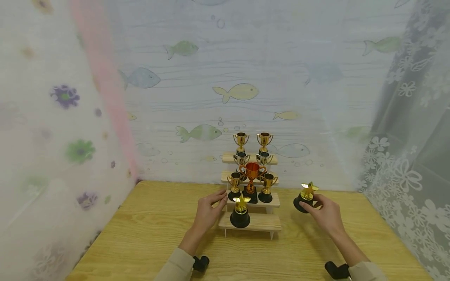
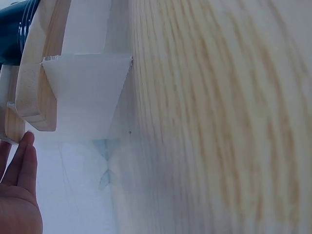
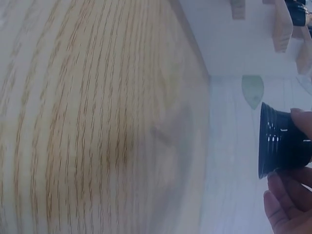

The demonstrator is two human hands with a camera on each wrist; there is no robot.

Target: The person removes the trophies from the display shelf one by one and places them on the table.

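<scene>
My right hand (image 1: 326,212) holds a gold star trophy (image 1: 306,199) by its black base, thumb on one side and fingers on the other, above the table right of the stand. The right wrist view shows the trophy's black base (image 3: 282,141) between thumb and fingers. At the left end of the wooden tiered stand (image 1: 261,221), my left hand (image 1: 208,210) has its fingers extended, the fingertips right at a step's edge. In the left wrist view those fingers (image 2: 27,161) hold nothing. A second star trophy (image 1: 240,216) stands on the lowest step, towards its left.
On the step above stand a red-orange cup (image 1: 252,171) and two gold cups, one being the right gold cup (image 1: 268,181). Silver cups (image 1: 264,158) and gold cups (image 1: 240,138) fill the upper steps. A fish-print curtain (image 1: 239,58) hangs behind the wooden table (image 1: 158,218).
</scene>
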